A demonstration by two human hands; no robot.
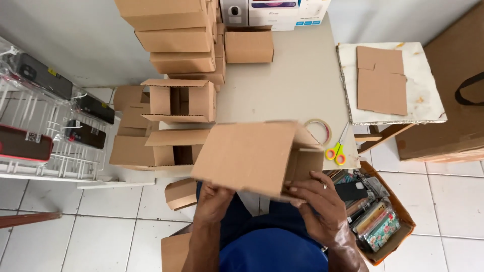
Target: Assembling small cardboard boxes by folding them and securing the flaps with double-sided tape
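held box: a small brown corrugated cardboard box [249,156], half folded, is held tilted at lower centre of the frame, over the near edge of the beige table [297,80].
left hand: the left hand [214,199] is set under the box's lower left edge; fingers are curled up behind the cardboard and mostly hidden, so the exact grip cannot be told.
right hand: the right hand [317,204] is closed on the box's lower right corner, fingertips pressed on an end flap; the thumb is hidden.
box interior: not visible, blurred at the right end.
stack: folded brown cardboard boxes [176,35] are piled at upper centre-left, top one cut off by the frame edge; two open-ended ones lie below it, just left of the held box.
tape: a clear tape roll [318,130] is partly hidden behind the held box.
scissors: yellow-and-red-handled scissors [337,151] lie just right of the tape, at the table edge.
flat blank: an unfolded brown cardboard sheet [381,80] lies on a white board [428,90], upper right.
rack: a white wire rack [55,151] with bagged dark phone cases is cut off at left.
carton: an open brown carton of phone cases [378,221] sits on the tiled floor at lower right, partly hidden by the right forearm.
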